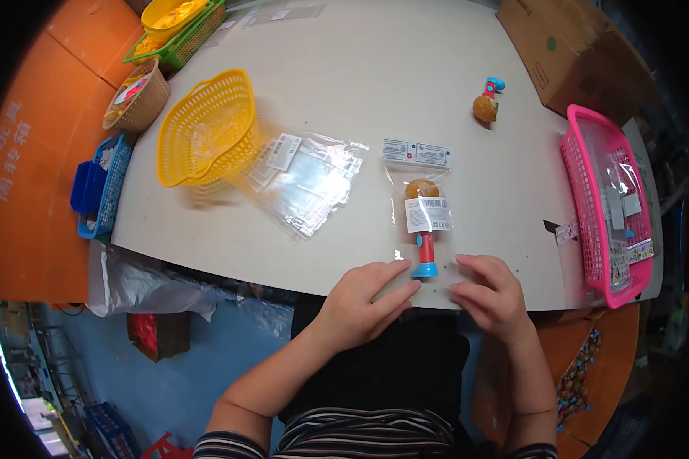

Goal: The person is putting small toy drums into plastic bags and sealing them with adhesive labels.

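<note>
A clear plastic bag [396,206] with a printed header lies flat in front of me. Inside is a small toy [426,249] with a brown round head and a red and blue handle; a white label [427,214] covers its middle. My left hand [364,302] is beside the bag's lower left end, thumb and forefinger apart. On the other side, my right hand [494,294] has its fingers spread and curved toward the toy's blue base. Whether any fingertip touches the film is hard to make out. A similar unbagged toy [488,101] lies farther off to the right.
Several clear bags [310,183] are spread by a tilted yellow basket [207,138]. A pink basket [583,206] of bagged items stands at the right edge, below a cardboard box [574,57]. Smaller baskets, among them a tan one [149,96] and a blue one [113,195], line the left edge.
</note>
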`<control>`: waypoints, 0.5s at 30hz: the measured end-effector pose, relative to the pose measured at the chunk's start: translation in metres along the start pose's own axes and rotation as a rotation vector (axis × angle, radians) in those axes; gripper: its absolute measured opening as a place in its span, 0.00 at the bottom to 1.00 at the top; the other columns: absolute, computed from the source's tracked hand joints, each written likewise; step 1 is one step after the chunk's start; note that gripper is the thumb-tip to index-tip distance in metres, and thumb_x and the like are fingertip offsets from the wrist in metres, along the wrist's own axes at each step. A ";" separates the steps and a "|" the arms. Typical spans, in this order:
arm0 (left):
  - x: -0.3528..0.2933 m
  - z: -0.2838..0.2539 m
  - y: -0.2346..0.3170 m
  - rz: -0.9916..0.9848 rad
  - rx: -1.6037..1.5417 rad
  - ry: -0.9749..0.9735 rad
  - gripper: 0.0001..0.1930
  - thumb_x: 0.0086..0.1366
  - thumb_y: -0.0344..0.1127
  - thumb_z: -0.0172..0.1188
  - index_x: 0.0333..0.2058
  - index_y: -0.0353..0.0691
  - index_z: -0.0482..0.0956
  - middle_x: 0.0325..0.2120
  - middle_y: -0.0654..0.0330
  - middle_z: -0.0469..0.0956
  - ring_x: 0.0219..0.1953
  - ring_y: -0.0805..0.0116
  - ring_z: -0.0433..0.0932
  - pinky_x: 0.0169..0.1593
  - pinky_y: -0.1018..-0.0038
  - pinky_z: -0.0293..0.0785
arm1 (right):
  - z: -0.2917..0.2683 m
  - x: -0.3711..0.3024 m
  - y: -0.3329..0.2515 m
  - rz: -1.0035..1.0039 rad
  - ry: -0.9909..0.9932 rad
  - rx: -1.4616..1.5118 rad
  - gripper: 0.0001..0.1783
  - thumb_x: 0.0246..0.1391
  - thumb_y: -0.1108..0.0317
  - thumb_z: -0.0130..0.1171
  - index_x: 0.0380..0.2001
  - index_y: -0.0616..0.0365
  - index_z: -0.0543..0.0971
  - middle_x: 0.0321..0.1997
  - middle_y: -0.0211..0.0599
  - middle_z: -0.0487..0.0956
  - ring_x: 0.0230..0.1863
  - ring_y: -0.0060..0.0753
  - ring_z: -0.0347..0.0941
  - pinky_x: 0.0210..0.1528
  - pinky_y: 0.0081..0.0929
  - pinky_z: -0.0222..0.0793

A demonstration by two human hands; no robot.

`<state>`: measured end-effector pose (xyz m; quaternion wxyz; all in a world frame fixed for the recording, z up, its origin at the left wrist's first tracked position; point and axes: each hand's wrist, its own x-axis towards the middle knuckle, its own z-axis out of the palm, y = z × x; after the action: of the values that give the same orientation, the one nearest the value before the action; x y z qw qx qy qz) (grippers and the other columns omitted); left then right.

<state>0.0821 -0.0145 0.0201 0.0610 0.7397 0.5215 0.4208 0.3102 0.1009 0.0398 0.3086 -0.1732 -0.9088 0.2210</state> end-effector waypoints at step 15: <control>-0.009 -0.010 0.008 -0.347 -0.215 -0.012 0.08 0.57 0.22 0.66 0.36 0.36 0.82 0.34 0.57 0.75 0.32 0.69 0.78 0.34 0.77 0.76 | -0.005 -0.001 -0.011 0.518 -0.058 0.329 0.03 0.50 0.78 0.63 0.31 0.63 0.82 0.44 0.41 0.78 0.32 0.23 0.73 0.33 0.17 0.69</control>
<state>0.0806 -0.0293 0.0255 0.2142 0.6305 0.5926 0.4531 0.3119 0.0931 0.0482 0.2395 -0.3405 -0.7948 0.4415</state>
